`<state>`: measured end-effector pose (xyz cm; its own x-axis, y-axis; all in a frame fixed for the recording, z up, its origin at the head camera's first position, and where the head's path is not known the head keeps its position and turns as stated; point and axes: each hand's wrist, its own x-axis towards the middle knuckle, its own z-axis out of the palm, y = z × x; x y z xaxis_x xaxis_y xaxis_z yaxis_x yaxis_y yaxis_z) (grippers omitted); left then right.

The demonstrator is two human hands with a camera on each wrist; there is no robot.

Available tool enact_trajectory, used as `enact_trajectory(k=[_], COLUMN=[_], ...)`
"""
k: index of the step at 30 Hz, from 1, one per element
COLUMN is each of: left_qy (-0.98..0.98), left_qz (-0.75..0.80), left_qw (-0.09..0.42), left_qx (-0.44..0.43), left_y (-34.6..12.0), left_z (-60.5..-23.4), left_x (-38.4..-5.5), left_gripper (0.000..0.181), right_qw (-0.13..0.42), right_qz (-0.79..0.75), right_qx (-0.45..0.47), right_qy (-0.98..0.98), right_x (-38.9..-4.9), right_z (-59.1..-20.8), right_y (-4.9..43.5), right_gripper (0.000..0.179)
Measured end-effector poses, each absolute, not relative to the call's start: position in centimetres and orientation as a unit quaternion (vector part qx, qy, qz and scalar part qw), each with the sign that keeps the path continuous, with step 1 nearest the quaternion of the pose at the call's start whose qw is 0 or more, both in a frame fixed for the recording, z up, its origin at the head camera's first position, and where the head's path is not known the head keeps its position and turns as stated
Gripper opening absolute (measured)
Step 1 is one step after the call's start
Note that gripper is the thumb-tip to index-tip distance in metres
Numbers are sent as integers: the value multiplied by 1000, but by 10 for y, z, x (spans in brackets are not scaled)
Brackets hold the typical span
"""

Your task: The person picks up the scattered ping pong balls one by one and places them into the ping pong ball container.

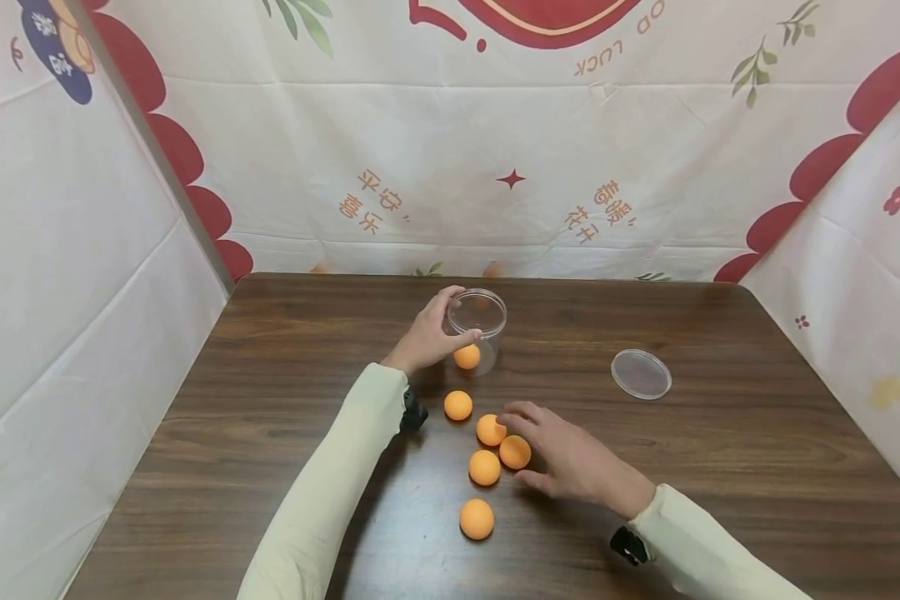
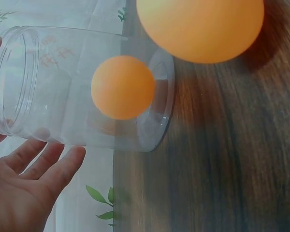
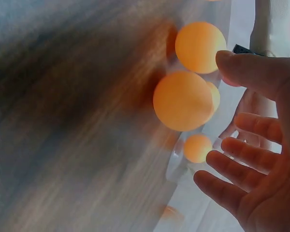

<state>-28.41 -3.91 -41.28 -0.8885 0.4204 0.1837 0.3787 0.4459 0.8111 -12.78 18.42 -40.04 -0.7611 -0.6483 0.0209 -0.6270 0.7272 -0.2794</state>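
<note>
Near the far edge of the table, my left hand (image 1: 431, 335) holds a clear plastic jar (image 1: 492, 333), thumb on the near side and fingers around the other. The jar stands upright with its mouth uncovered. An orange ball (image 2: 123, 87) shows inside the jar, low down, in the left wrist view. Several more orange balls (image 1: 484, 467) lie loose on the tabletop in front. My right hand (image 1: 570, 458) is spread just right of them, beside one ball (image 1: 515, 452). Its fingertips overlap another ball (image 1: 491, 430) in the head view; contact cannot be told. Nothing is gripped in that hand.
A round clear lid (image 1: 641, 374) lies flat on the brown wooden table (image 1: 720, 450), to the right of the jar. White printed cloth (image 1: 450, 133) hangs behind the table and along both sides. One ball (image 1: 477, 519) sits nearest the front.
</note>
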Motion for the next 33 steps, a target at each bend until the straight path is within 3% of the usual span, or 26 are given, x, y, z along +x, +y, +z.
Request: enact_trajectory(k=[33], left_qy=[851], left_qz=[470], left_qw=[17], left_qx=[235], left_y=[-41], left_z=[-415], left_x=[-285], left_gripper=[74], right_qw=[21], right_qz=[-113], right_qx=[-380], right_qy=[918], right_x=[-118], right_z=[-423], right_y=[182], right_gripper=[43])
